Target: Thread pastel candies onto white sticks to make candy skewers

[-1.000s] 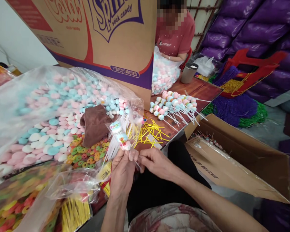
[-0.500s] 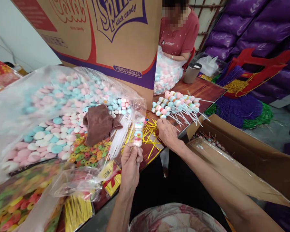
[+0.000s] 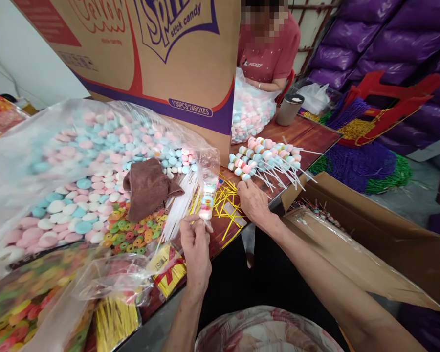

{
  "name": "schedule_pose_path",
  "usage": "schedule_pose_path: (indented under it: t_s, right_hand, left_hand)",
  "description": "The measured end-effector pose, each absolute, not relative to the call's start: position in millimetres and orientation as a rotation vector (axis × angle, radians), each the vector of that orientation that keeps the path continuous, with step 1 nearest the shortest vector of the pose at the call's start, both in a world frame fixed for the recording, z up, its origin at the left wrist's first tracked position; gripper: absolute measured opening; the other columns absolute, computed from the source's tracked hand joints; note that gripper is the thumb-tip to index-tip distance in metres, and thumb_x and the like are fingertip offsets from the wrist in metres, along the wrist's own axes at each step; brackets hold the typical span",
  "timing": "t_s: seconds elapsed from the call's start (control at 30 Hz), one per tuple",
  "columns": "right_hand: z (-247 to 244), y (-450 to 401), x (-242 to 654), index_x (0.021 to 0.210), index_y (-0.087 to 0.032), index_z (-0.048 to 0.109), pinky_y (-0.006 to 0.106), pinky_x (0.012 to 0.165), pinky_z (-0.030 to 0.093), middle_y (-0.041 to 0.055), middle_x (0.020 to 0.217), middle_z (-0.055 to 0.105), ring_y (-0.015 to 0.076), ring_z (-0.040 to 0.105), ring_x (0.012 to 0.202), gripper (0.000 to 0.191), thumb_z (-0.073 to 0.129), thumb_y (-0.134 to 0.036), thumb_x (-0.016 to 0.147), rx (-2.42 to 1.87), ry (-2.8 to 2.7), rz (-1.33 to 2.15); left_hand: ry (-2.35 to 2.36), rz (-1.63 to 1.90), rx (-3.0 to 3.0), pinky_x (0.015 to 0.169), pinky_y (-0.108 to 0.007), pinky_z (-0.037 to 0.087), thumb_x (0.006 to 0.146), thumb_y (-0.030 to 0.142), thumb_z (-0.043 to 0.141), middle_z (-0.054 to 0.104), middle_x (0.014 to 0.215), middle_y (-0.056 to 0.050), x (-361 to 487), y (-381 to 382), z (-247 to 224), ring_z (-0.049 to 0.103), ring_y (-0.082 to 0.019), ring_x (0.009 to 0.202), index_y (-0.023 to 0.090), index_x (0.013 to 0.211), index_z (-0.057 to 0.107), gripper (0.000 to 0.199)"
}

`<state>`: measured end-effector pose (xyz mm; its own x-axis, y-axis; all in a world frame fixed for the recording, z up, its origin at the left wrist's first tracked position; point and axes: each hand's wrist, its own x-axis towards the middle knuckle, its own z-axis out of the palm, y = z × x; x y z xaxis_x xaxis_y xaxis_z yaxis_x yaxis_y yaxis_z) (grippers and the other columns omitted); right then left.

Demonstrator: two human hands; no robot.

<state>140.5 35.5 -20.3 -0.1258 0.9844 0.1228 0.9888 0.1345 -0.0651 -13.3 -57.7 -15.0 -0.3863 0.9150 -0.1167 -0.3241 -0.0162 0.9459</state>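
Observation:
My left hand (image 3: 196, 244) is closed round the lower end of a marshmallow stick (image 3: 207, 200) in a clear printed wrapper, held upright at the table's front edge. The wrapper's loose top stands above the candy. My right hand (image 3: 254, 200) rests at the table edge with its fingers bent together; whatever lies between the fingertips is hidden. Beside it on the left are scattered yellow twist ties (image 3: 225, 198). Just beyond its fingers lies a pile of unwrapped marshmallow sticks (image 3: 266, 159), their white sticks pointing right. A bundle of white sticks (image 3: 178, 210) lies left of the wrapped one.
Loose marshmallows (image 3: 73, 208) in a large plastic bag, gummy rings (image 3: 132, 230) and a brown cloth (image 3: 146, 188) cover the left side. A tall carton (image 3: 161, 73) stands behind. Across the table sits a person (image 3: 269, 54) near a tumbler (image 3: 290, 110). An open box (image 3: 396, 234) is at right.
My left hand and the wrapped marshmallow stick have shifted slightly left, and the stick leans a little. My right hand stays beside the twist ties. The view has moved slightly.

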Motion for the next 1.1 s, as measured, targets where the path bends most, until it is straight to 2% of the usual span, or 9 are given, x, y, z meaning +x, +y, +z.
schedule_pose_path:
  t_s: [0.17, 0.3, 0.43, 0.53, 0.67, 0.77, 0.9, 1.1]
  right_hand:
    - [-20, 36, 139, 0.101, -0.014, 0.055, 0.032, 0.063, 0.03, 0.012, 0.101, 0.063, 0.0224, 0.058, 0.088, 0.019, 0.036, -0.013, 0.1, -1.993, -2.244, 0.03]
    - [-18, 36, 140, 0.102, -0.014, 0.054, 0.032, 0.062, 0.03, 0.012, 0.096, 0.065, 0.0223, 0.059, 0.081, 0.018, 0.036, -0.013, 0.099, -1.959, -2.163, 0.162]
    - [-19, 37, 144, 0.094, -0.016, 0.057, 0.03, 0.068, 0.038, 0.0093, 0.09, 0.066, 0.0209, 0.059, 0.08, 0.016, 0.041, -0.014, 0.093, -1.674, -1.967, 0.342]
    - [-16, 34, 146, 0.088, -0.018, 0.061, 0.03, 0.075, 0.044, 0.0059, 0.088, 0.067, 0.0193, 0.059, 0.081, 0.013, 0.049, -0.02, 0.089, -1.388, -1.679, 0.535]
    - [-5, 11, 139, 0.082, -0.019, 0.065, 0.027, 0.059, 0.042, 0.0004, 0.074, 0.062, 0.0137, 0.052, 0.062, 0.013, 0.061, -0.031, 0.084, -1.234, -1.277, 0.968]
    - [1, -13, 125, 0.079, -0.019, 0.067, 0.026, 0.057, 0.041, -0.0002, 0.072, 0.062, 0.0123, 0.049, 0.06, 0.014, 0.067, -0.033, 0.08, -1.147, -1.228, 1.227]
    - [0, -30, 108, 0.074, -0.018, 0.066, 0.027, 0.063, 0.045, 0.0009, 0.072, 0.064, 0.0143, 0.055, 0.066, 0.013, 0.068, -0.03, 0.078, -1.139, -1.176, 1.334]
    - [-3, -30, 101, 0.073, -0.018, 0.06, 0.025, 0.059, 0.041, -0.0007, 0.069, 0.059, 0.0124, 0.05, 0.063, 0.015, 0.066, -0.031, 0.078, -1.176, -1.12, 1.391]
  left_hand:
    - [1.247, 1.653, 0.69, 0.049, -0.015, 0.028, 0.082, 0.022, 0.064, 0.052, 0.066, 0.004, -12, -57, -17, 0.04, -0.008, 0.058, 0.021, 0.086, 0.051, 0.014]
    - [1.215, 1.621, 0.646, 0.047, -0.015, 0.026, 0.081, 0.021, 0.064, 0.053, 0.067, 0.003, -13, -55, -18, 0.038, -0.006, 0.056, 0.02, 0.081, 0.051, 0.013]
    - [1.153, 1.596, 0.603, 0.046, -0.016, 0.024, 0.078, 0.024, 0.069, 0.056, 0.066, 0.004, -13, -51, -17, 0.034, -0.005, 0.051, 0.02, 0.083, 0.051, 0.018]
    - [1.111, 1.577, 0.553, 0.048, -0.016, 0.026, 0.076, 0.024, 0.072, 0.058, 0.068, 0.003, -12, -48, -15, 0.036, -0.005, 0.051, 0.02, 0.085, 0.053, 0.021]
    - [1.065, 1.557, 0.518, 0.049, -0.017, 0.027, 0.075, 0.023, 0.073, 0.059, 0.071, 0.002, -11, -45, -11, 0.038, -0.005, 0.053, 0.019, 0.086, 0.054, 0.022]
    - [1.032, 1.554, 0.524, 0.05, -0.017, 0.028, 0.073, 0.022, 0.073, 0.058, 0.071, 0.002, -7, -46, -9, 0.039, -0.005, 0.053, 0.019, 0.084, 0.055, 0.021]
    - [1.066, 1.539, 0.576, 0.051, -0.018, 0.031, 0.072, 0.022, 0.074, 0.052, 0.068, 0.005, -1, -49, -7, 0.038, -0.006, 0.054, 0.018, 0.084, 0.059, 0.019]
    - [1.123, 1.572, 0.695, 0.054, -0.018, 0.035, 0.075, 0.032, 0.078, 0.058, 0.075, 0.001, 4, -49, -13, 0.044, -0.007, 0.059, 0.018, 0.086, 0.063, 0.024]
